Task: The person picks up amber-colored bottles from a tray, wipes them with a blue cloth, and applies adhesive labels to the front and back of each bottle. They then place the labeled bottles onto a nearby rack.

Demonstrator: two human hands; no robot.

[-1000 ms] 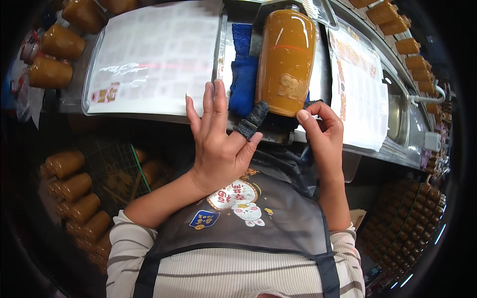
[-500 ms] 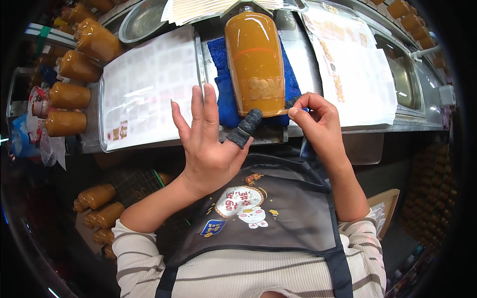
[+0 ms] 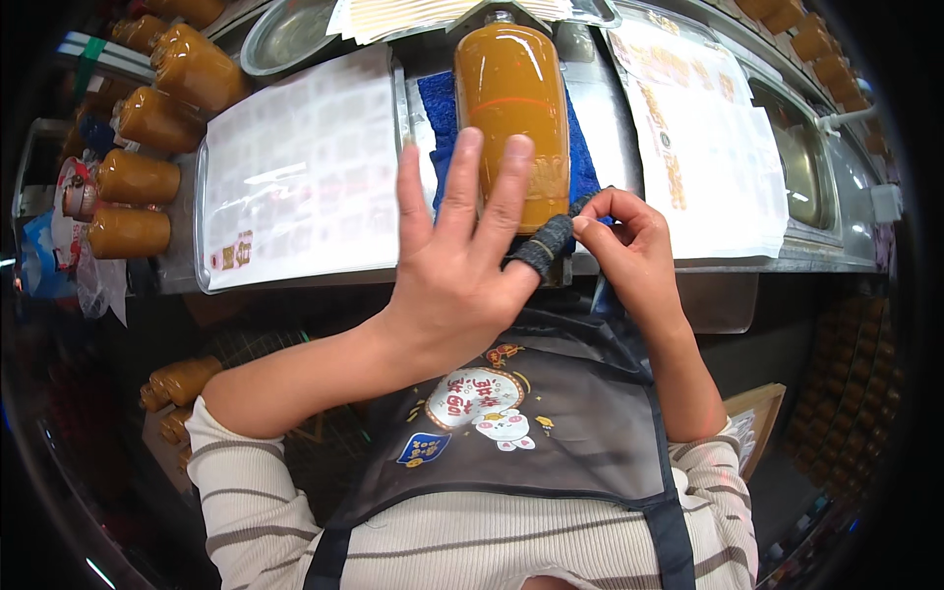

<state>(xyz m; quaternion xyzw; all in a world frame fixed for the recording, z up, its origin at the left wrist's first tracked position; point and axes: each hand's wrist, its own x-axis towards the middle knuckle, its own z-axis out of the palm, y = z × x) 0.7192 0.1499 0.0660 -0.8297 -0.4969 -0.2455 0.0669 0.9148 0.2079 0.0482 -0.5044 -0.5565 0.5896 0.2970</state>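
Note:
My left hand (image 3: 452, 275) is held up flat with its fingers spread, its fingertips in front of a large plastic bottle (image 3: 511, 88) of orange liquid. A dark fabric finger sleeve (image 3: 544, 246) sits over that hand's thumb. My right hand (image 3: 634, 251) pinches the end of the sleeve between thumb and forefinger. The bottle lies on its side on a blue cloth (image 3: 436, 108) on the steel counter, cap pointing away from me.
A white label sheet (image 3: 295, 177) lies left of the cloth and another sheet (image 3: 708, 147) to the right. Several orange bottles (image 3: 138, 177) are stacked at the far left, more (image 3: 182, 379) below the counter. A steel bowl (image 3: 285, 34) and a sink (image 3: 806, 157) flank the area.
My left hand has risen and now covers the lower part of the bottle. My right hand stays pinched on the thumb sleeve. The view has tilted down toward my apron.

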